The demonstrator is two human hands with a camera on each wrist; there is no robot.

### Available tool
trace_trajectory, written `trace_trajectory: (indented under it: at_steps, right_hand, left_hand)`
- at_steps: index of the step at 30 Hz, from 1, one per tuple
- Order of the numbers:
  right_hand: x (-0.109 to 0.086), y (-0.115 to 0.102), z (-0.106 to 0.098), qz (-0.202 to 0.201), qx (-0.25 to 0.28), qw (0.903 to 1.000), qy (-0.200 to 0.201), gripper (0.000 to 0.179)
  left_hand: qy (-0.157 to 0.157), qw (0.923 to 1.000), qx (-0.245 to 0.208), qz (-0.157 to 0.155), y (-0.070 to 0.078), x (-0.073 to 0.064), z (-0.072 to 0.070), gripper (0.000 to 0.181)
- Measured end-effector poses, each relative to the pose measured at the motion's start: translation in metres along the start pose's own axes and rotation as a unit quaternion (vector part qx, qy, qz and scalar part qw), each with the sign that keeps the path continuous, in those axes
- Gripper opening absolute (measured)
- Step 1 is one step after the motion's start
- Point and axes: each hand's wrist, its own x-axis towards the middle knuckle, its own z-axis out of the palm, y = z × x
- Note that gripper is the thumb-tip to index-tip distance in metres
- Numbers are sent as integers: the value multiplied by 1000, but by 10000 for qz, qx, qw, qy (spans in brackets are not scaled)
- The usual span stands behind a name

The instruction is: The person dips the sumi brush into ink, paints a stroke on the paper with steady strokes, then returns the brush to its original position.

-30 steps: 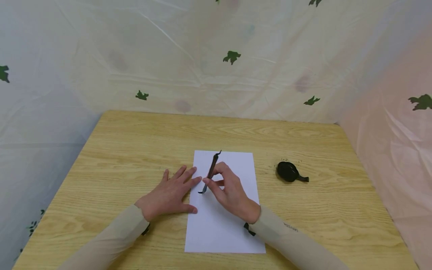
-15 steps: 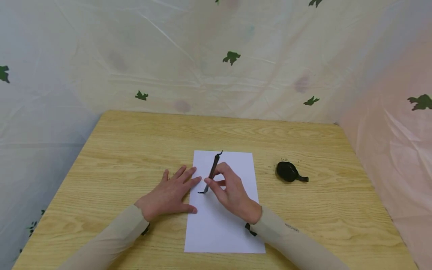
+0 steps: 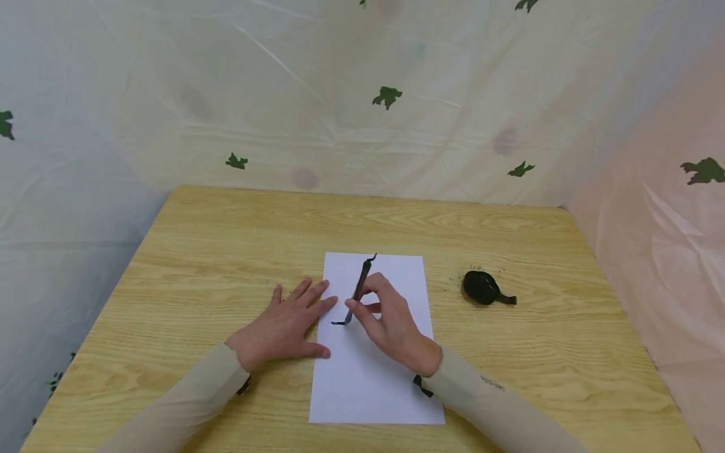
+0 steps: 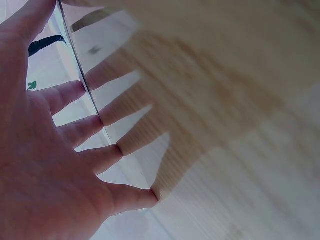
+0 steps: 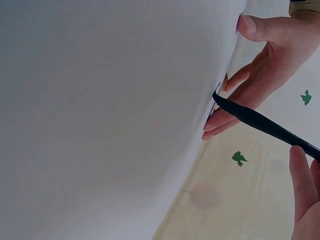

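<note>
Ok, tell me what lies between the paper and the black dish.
Wooden tabletop, bare but for a few dark specks near the dish, in the head view.

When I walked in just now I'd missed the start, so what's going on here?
A person's right grip holds a dark brush, its tip at the end of a short black stroke on white paper. The left grip rests, fingers spread, over the paper's left edge. A black dish sits on the table, right of the paper.

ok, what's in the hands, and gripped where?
Right hand pinches the dark brush by its shaft, above the tip; left hand lies fingers spread, gripping nothing.
</note>
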Motion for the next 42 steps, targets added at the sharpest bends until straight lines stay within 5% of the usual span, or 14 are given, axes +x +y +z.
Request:
trace_trajectory:
  at_steps: [42]
  right_hand:
    - [-6, 0, -10, 120, -52, 9998, 153, 38]
  left_hand:
    - [-73, 9999, -83, -69, 0, 0, -1, 95]
